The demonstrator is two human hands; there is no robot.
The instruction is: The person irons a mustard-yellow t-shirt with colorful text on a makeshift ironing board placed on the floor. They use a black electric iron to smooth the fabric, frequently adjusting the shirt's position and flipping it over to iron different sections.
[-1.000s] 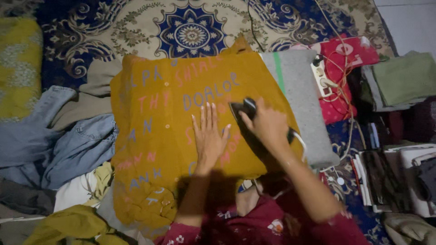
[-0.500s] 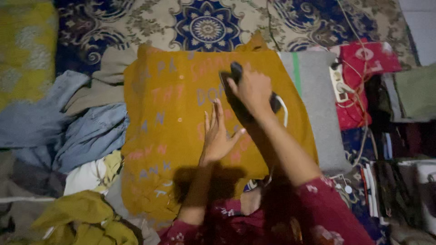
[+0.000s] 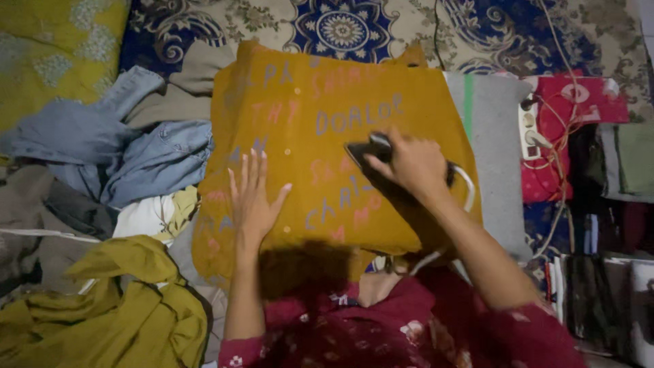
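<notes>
Closest, left hand [image 3: 253,204] lies flat, fingers spread, pinning mustard cloth [image 3: 300,136] on grey pad [image 3: 494,143] | right hand [image 3: 412,163] fingers wrapped around dark iron [image 3: 364,151] mid-cloth | step: pressing | next likely needs smoothing unpressed cloth | beyond: patterned rug [image 3: 340,27].

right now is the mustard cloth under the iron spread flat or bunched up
Spread flat. The mustard cloth lies smooth over the grey pad, the left hand pressing it open-palmed while the right hand grips the iron.
</notes>
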